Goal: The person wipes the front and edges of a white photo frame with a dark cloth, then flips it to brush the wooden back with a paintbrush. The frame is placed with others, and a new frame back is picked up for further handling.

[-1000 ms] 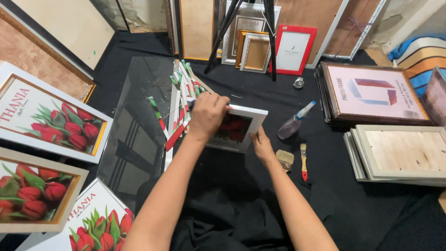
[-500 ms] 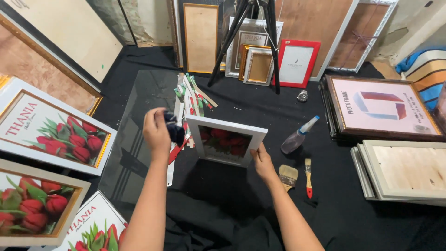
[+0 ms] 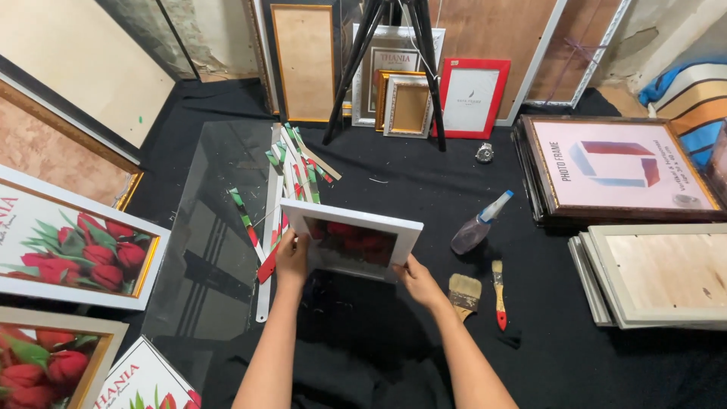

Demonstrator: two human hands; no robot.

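Above the black cloth (image 3: 363, 356), both the left hand (image 3: 292, 259) and right hand (image 3: 416, 282) clamp the white-framed tulip picture (image 3: 352, 238) by its lower corners, tilted up, the frame looking assembled, beside the glass sheet (image 3: 204, 250) and offcut strips (image 3: 291, 170).

A spray bottle (image 3: 477, 227) is lying on the black cloth (image 3: 394, 182), with two paintbrushes (image 3: 481, 291) resting just below it. Left of the bottle, a glass sheet (image 3: 208, 250) and cut frame strips (image 3: 291, 170) are lying flat, while stacked frames (image 3: 651, 280) are sitting to its right.
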